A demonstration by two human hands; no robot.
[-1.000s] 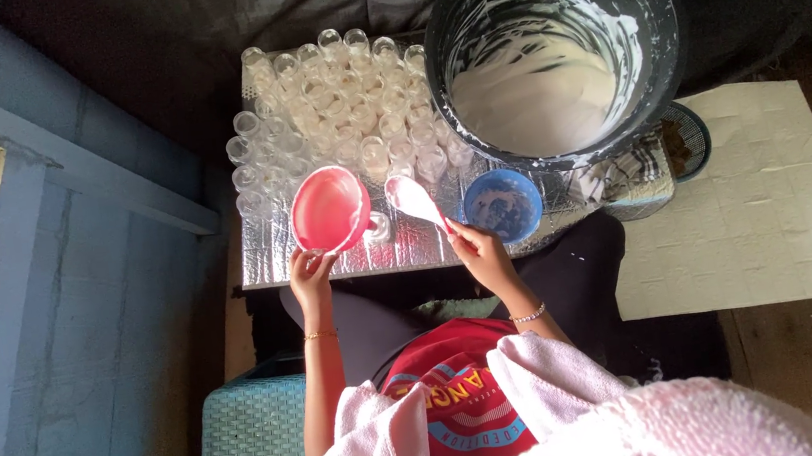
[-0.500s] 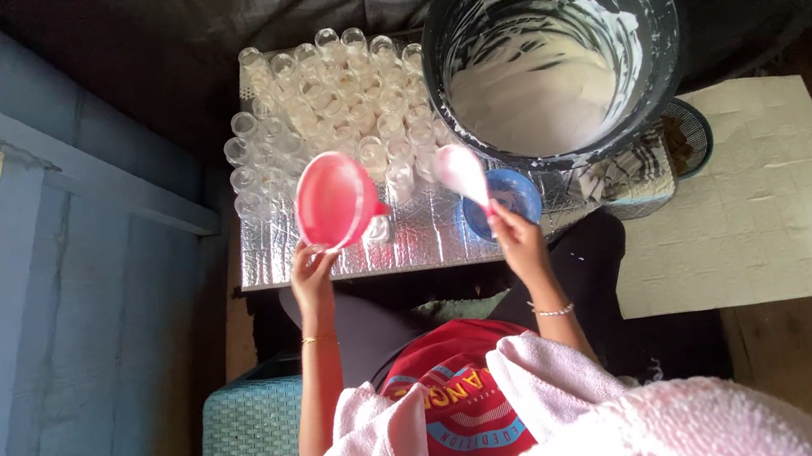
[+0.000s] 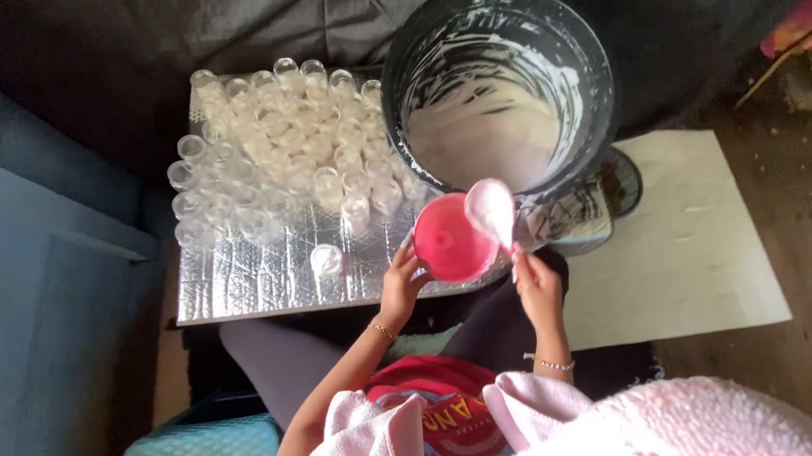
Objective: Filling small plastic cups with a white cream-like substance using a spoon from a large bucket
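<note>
Scooping step: your left hand grips pink bowl, right hand holds white-coated ladle beside bucket. Next likely needs steady pouring into cups.

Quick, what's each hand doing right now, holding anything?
Left hand: closed on the pink bowl.
Right hand: closed on the white-coated spoon, held over the bowl.
</note>
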